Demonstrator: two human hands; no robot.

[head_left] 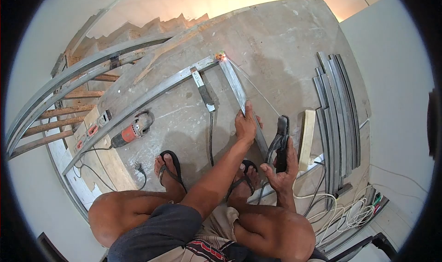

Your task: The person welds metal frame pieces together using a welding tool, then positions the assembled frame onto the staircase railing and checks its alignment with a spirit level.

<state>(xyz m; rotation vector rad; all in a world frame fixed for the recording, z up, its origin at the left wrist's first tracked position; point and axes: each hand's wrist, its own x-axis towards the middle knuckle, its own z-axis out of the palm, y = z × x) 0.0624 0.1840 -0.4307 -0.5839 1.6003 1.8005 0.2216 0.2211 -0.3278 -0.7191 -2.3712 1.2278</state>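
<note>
My left hand (246,124) is wrapped around a square metal tube (235,87) lying at an angle on the floor. My right hand (284,167) holds a black welding electrode holder (282,140). From it a thin electrode (253,87) reaches to the corner where this tube meets a long metal tube (156,94). That corner (220,57) glows orange. A ground clamp (199,82) with a cable is attached to the long tube near the corner.
An orange angle grinder (131,132) lies left of my feet, near a spirit level (94,129). Several metal tubes (338,119) lie at the right, by a cream-coloured bar (306,140) and coiled cables (357,216). Stairs and a curved railing (87,75) border the left.
</note>
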